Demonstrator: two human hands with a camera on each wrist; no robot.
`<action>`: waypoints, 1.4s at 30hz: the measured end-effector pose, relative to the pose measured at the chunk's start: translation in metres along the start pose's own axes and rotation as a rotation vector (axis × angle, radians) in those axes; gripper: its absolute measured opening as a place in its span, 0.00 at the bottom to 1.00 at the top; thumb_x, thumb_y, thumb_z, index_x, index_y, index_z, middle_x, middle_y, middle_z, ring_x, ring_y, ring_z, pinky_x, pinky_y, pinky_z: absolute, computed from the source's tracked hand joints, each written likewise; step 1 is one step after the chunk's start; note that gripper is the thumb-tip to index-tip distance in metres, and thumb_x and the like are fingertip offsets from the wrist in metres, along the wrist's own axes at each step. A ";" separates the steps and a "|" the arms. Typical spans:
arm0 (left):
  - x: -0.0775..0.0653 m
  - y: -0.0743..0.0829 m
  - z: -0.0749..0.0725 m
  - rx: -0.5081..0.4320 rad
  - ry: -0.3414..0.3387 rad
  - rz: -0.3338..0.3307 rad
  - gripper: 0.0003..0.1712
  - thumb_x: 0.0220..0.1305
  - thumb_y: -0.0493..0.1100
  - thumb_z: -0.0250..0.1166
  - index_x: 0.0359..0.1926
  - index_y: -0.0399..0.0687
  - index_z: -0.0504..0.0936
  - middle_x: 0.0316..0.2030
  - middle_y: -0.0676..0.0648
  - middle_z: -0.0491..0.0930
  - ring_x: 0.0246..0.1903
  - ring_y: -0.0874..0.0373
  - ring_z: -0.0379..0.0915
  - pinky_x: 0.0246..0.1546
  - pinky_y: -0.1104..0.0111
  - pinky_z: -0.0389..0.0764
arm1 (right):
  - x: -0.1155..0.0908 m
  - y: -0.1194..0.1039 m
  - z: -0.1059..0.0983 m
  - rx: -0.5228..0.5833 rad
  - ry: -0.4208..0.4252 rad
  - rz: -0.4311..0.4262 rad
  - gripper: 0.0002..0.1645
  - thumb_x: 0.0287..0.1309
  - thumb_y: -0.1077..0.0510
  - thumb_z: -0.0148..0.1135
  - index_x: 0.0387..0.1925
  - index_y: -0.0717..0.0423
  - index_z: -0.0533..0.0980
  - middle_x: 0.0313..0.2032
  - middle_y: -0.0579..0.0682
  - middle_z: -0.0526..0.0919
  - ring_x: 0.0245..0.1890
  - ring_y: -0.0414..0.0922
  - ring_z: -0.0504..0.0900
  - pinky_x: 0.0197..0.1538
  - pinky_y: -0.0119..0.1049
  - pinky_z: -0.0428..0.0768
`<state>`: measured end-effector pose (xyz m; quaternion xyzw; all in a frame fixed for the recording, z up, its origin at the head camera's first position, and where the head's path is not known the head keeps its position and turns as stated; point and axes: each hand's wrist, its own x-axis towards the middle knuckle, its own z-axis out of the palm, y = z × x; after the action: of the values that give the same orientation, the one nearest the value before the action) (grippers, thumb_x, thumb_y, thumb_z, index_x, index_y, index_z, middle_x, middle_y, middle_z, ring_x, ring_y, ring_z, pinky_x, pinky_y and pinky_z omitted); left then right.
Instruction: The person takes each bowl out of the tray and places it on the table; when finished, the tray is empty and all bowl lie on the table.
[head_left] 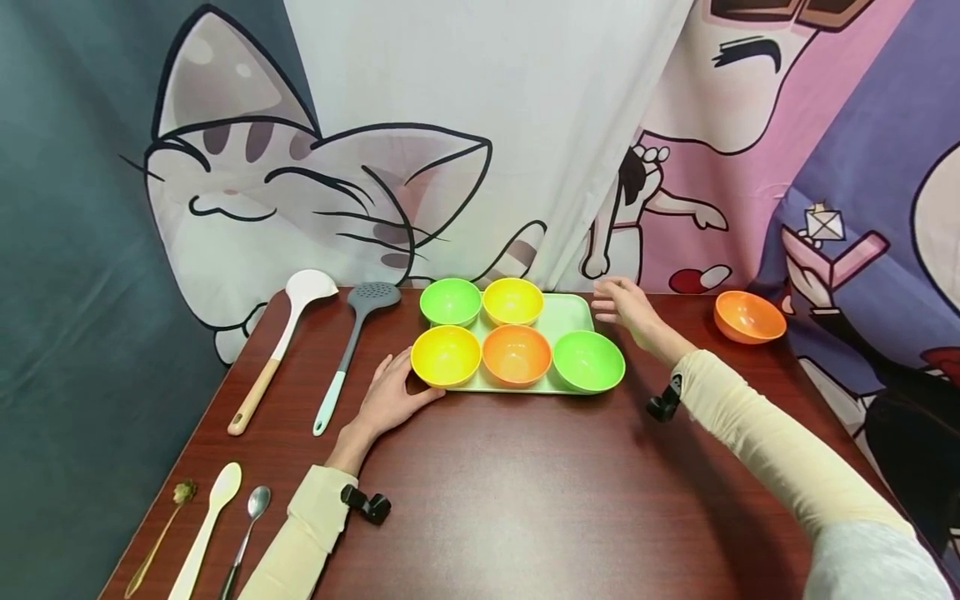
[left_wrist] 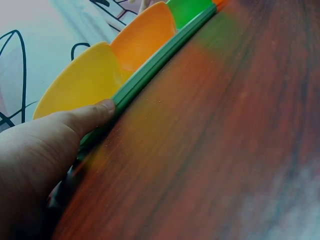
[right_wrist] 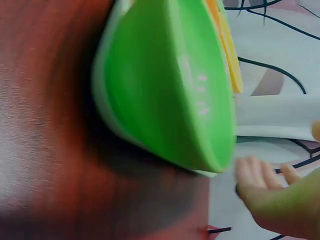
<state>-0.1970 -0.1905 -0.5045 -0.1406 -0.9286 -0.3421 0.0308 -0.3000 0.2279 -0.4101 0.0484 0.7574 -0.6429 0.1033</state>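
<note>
A pale green tray [head_left: 567,312] stands at the back of the table, holding two rows of bowls. In its front row are a yellow bowl [head_left: 446,357], an orange bowl [head_left: 517,357] and a green bowl [head_left: 588,362]. Behind them sit another green bowl [head_left: 451,302] and another yellow bowl [head_left: 513,302]. My left hand [head_left: 392,396] grips the tray's front left corner, its thumb [left_wrist: 97,114] on the front rim; the bowl partly hides the fingers. Beyond the tray's right end, my right hand [head_left: 633,315] is held apart with fingers extended and nothing in them.
An orange bowl [head_left: 749,317] stands alone at the back right. On the left lie a white ladle [head_left: 292,321] and a grey slotted turner [head_left: 358,325]. Nearer are a gold spoon [head_left: 168,525], a cream spoon [head_left: 212,517] and a dark-handled metal spoon [head_left: 251,521]. A printed curtain [head_left: 480,67] hangs behind.
</note>
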 end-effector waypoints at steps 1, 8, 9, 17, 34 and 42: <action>0.000 0.000 0.000 -0.002 0.003 0.003 0.52 0.56 0.66 0.71 0.75 0.51 0.62 0.74 0.46 0.63 0.76 0.48 0.54 0.77 0.46 0.45 | 0.001 -0.002 0.001 -0.016 -0.027 0.007 0.32 0.73 0.45 0.50 0.68 0.58 0.58 0.64 0.61 0.66 0.66 0.58 0.70 0.71 0.55 0.69; -0.006 -0.001 0.008 0.008 -0.016 -0.008 0.52 0.55 0.66 0.71 0.75 0.52 0.63 0.74 0.47 0.63 0.76 0.50 0.54 0.77 0.46 0.45 | 0.001 -0.009 0.007 -0.096 -0.127 0.060 0.43 0.73 0.46 0.50 0.76 0.62 0.47 0.72 0.67 0.57 0.72 0.64 0.61 0.73 0.56 0.65; -0.007 -0.001 0.009 0.012 -0.020 -0.013 0.52 0.56 0.66 0.71 0.75 0.52 0.63 0.74 0.47 0.63 0.76 0.51 0.54 0.77 0.46 0.45 | 0.002 -0.010 0.009 -0.101 -0.132 0.066 0.43 0.73 0.46 0.50 0.76 0.62 0.47 0.72 0.67 0.57 0.72 0.64 0.61 0.73 0.56 0.64; -0.006 -0.001 0.007 -0.009 -0.010 -0.021 0.51 0.55 0.64 0.72 0.75 0.52 0.64 0.73 0.47 0.64 0.76 0.50 0.54 0.78 0.47 0.44 | 0.014 -0.019 0.029 -0.159 -0.182 0.060 0.43 0.71 0.46 0.55 0.75 0.62 0.50 0.73 0.65 0.58 0.71 0.63 0.64 0.72 0.51 0.68; 0.000 0.000 -0.002 -0.017 -0.010 -0.017 0.50 0.55 0.65 0.72 0.74 0.54 0.65 0.73 0.48 0.64 0.76 0.51 0.53 0.78 0.48 0.44 | 0.032 -0.043 0.050 -0.228 -0.108 0.018 0.38 0.71 0.48 0.56 0.72 0.62 0.55 0.70 0.63 0.62 0.69 0.62 0.67 0.70 0.53 0.70; -0.001 -0.003 -0.002 -0.016 -0.010 -0.018 0.50 0.55 0.64 0.72 0.74 0.54 0.64 0.73 0.48 0.65 0.76 0.50 0.53 0.78 0.47 0.44 | 0.046 -0.039 0.057 -0.236 -0.168 0.052 0.39 0.71 0.48 0.55 0.72 0.63 0.53 0.70 0.63 0.63 0.70 0.60 0.67 0.72 0.51 0.68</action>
<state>-0.1973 -0.1938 -0.5047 -0.1344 -0.9272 -0.3490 0.0219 -0.3470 0.1623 -0.3915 0.0016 0.8149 -0.5482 0.1881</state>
